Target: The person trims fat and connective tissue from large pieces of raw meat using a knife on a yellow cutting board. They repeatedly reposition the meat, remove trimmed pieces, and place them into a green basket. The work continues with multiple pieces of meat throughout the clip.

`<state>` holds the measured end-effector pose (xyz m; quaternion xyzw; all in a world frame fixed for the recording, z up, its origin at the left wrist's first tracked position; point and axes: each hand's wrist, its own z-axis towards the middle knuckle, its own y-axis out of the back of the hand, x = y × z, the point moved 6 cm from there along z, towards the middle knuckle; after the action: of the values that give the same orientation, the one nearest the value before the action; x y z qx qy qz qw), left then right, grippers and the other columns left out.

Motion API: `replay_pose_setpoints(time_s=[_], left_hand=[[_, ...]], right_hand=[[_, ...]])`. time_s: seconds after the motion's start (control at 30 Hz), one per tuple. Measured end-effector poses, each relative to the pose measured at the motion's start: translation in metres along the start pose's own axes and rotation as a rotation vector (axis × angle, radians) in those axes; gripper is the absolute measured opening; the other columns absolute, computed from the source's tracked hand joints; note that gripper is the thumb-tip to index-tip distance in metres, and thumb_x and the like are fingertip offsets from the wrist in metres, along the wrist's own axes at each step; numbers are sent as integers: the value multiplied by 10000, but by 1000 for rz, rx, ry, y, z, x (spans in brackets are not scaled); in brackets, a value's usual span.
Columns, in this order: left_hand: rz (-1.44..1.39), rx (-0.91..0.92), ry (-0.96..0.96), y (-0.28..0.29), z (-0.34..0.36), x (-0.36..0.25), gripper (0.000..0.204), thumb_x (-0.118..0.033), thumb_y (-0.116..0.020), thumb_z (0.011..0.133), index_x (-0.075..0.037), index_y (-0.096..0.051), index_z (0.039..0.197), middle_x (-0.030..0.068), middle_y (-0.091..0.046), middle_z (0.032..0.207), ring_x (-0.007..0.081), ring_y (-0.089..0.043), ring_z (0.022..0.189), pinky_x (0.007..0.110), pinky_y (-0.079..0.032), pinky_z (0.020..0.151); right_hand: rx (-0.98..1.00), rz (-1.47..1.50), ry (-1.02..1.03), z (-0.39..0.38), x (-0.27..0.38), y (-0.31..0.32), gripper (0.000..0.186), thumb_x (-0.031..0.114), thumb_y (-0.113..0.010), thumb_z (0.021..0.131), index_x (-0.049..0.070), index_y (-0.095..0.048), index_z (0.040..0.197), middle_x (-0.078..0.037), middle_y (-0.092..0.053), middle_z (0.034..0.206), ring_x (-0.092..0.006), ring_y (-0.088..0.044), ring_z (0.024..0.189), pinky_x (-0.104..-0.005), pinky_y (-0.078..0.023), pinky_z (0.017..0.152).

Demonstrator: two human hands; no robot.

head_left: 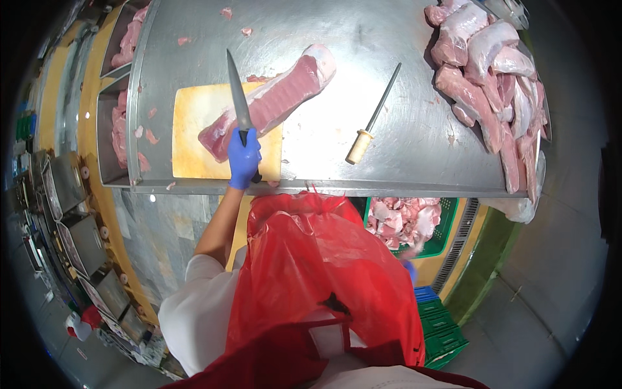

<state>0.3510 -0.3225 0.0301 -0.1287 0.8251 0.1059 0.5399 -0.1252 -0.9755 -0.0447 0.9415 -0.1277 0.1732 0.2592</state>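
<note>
Blue gloves cover both of the worker's hands, and from where I stand I see one knife [238, 91], gripped by its dark handle in the closed left hand [243, 159], blade pointing away from the body. The right hand [411, 271] is nearly hidden behind the red apron [311, 259], down near the basket; I cannot tell whether it is open or closed. One long cut of meat [285, 97] lies slantwise on the single yellowish cutting board [191, 117], its far end reaching past the edge onto the steel table [317, 136]; the blade crosses over it, touching or just above, I can't say which. One sharpening steel [359, 148] with a pale handle rests to the right. Three small scraps [247, 31] dot the far side, with more by the left edge. Farther right is a heap of meat [483, 78], its pieces overlapping too much to count. As for containers, two metal trays [115, 174] at the left each hold pink meat, one green basket [447, 227] below the table's near edge holds many pale pink pieces, and green crates [444, 327] stand lower down, with blue on top.
</note>
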Motion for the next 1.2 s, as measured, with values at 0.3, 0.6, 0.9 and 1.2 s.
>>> replay_pose_setpoints(time_s=[0.3,0.6,0.9,1.2], left_hand=[[504,-168,-269,69,-30,-47,254,-243,-716,916,-1,-638,900,107,-620,673,149,-575,568,349,-462,554],[342,-238,-194,197,-43,-11,276,-210,-769,863,33,-637,856,56,-621,671,93,-508,629,338,-454,579],[60,-287,-38,314,-45,40,174,-150,-730,899,-11,-626,887,-12,-569,676,55,-470,596,282,-398,514],[41,-181,3,350,1,-6,159,-160,-708,922,-30,-616,934,-16,-569,669,58,-495,546,249,-416,502]], right_hand=[[415,-313,1237,-157,413,-363,608,212,-808,791,-2,-582,1314,-173,-651,1180,-262,-640,1083,-377,-511,941],[312,-1402,2085,-229,475,-651,979,231,-847,584,47,-418,1445,-242,-491,1343,-425,-472,1279,-509,-353,1109],[540,-1391,1847,-247,488,-677,908,370,-872,572,56,-525,1350,-199,-583,1118,-384,-582,1072,-461,-484,927],[434,-1092,1785,-289,437,-712,818,389,-867,581,27,-581,1256,-206,-593,1078,-391,-591,999,-474,-496,894]])
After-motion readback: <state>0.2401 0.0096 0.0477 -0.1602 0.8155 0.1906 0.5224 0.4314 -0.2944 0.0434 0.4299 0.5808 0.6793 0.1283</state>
